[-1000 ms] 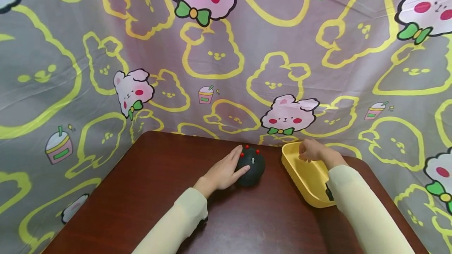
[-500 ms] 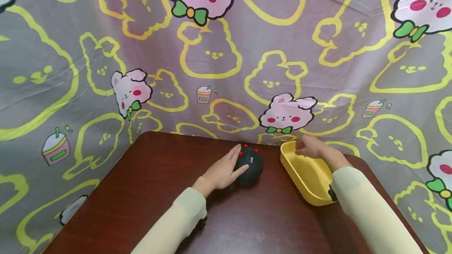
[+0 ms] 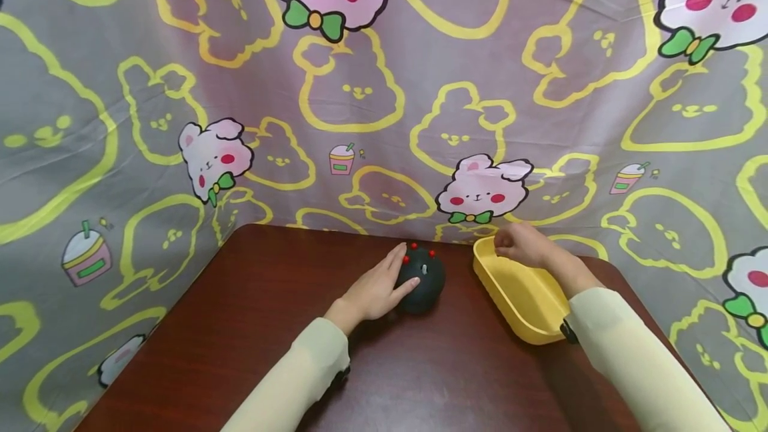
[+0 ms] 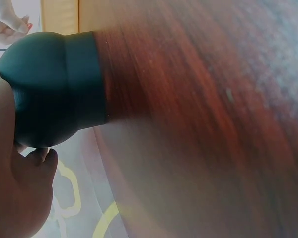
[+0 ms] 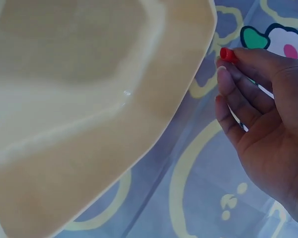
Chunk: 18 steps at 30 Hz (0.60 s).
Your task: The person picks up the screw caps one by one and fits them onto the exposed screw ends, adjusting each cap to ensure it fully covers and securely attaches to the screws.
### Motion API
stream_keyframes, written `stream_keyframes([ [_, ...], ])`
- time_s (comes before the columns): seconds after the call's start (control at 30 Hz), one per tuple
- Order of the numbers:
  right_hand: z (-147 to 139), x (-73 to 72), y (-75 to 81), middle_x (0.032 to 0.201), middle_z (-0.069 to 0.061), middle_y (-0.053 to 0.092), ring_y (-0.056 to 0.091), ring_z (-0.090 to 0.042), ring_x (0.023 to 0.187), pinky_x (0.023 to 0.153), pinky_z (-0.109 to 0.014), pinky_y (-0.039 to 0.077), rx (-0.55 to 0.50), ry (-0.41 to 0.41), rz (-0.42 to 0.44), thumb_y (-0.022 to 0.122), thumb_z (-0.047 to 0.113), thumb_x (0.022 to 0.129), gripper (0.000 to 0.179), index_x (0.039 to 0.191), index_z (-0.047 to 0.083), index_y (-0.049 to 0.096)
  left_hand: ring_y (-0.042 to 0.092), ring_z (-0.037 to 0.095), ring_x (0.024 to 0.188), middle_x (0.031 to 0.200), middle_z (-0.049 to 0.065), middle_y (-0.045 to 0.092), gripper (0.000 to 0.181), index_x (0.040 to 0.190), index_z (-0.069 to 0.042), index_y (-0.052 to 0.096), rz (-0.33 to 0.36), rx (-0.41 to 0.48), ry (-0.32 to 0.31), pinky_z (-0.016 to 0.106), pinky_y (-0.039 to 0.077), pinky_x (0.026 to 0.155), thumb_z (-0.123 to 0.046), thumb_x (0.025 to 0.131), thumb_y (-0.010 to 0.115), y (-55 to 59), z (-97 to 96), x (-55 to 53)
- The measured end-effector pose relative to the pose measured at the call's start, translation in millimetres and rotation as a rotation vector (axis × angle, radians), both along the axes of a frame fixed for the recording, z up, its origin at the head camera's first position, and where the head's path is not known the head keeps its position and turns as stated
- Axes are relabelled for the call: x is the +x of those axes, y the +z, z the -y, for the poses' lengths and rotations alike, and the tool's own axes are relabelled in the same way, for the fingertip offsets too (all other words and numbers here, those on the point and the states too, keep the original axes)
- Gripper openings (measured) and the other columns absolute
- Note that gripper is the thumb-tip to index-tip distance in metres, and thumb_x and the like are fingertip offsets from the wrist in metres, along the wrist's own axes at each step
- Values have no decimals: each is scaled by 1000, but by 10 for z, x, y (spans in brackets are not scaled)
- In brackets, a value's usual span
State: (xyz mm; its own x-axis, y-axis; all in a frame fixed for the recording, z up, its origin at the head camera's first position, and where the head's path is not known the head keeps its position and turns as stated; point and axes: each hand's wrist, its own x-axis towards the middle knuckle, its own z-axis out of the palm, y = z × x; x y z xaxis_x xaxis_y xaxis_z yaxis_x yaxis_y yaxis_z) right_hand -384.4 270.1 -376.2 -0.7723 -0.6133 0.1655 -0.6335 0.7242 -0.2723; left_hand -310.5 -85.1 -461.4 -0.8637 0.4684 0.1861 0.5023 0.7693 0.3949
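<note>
A black ball-shaped object (image 3: 425, 292) with a short cylindrical base stands on the table. Small red knobs and a grey nub show on its top. My left hand (image 3: 373, 291) holds it from the left, thumb across the near side and fingers along the far side; in the left wrist view a fingertip (image 4: 50, 156) shows past its edge. Over the far end of the yellow tray (image 3: 501, 299), my right hand (image 3: 525, 245) is raised. The right wrist view shows it pinching a small red peg (image 5: 228, 54), hollow at its visible end, between thumb and fingers.
The dark red-brown wooden table (image 3: 288, 285) ends against a patterned cloth (image 3: 360, 152) with rabbit drawings, at the back and both sides. The tray stands near the right edge, with a gap between it and the black object. The right forearm hides part of the tray.
My right hand has risen a little and shifted slightly left above the tray's far end. The left hand stays on the black object. The whole head view has shifted slightly.
</note>
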Motion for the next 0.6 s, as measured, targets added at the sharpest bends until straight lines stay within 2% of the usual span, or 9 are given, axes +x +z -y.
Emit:
stream_keyframes([
  [0.3,114,107,54,68,10,64,56,-6,62,62,-31,48,-54,-7,-69,75,5,86,7,83,9,70,24,18,154,172,5,14,89,166,-12,10,-5,14,-1,38,28,122,-71,102,30,-4,-2,9],
  [0.47,193,172,50,69,8,63,57,-7,63,61,-31,49,-96,-11,-66,75,3,87,10,82,10,70,24,18,154,172,5,14,88,166,-12,9,-3,18,-3,38,28,122,-69,103,31,-4,-2,16],
  [0.6,256,221,40,74,6,69,63,-7,68,64,-31,53,-134,-15,-65,76,4,89,6,86,7,72,24,18,154,172,5,14,89,166,-12,8,-2,19,-4,38,28,122,-70,102,30,-10,3,18],
])
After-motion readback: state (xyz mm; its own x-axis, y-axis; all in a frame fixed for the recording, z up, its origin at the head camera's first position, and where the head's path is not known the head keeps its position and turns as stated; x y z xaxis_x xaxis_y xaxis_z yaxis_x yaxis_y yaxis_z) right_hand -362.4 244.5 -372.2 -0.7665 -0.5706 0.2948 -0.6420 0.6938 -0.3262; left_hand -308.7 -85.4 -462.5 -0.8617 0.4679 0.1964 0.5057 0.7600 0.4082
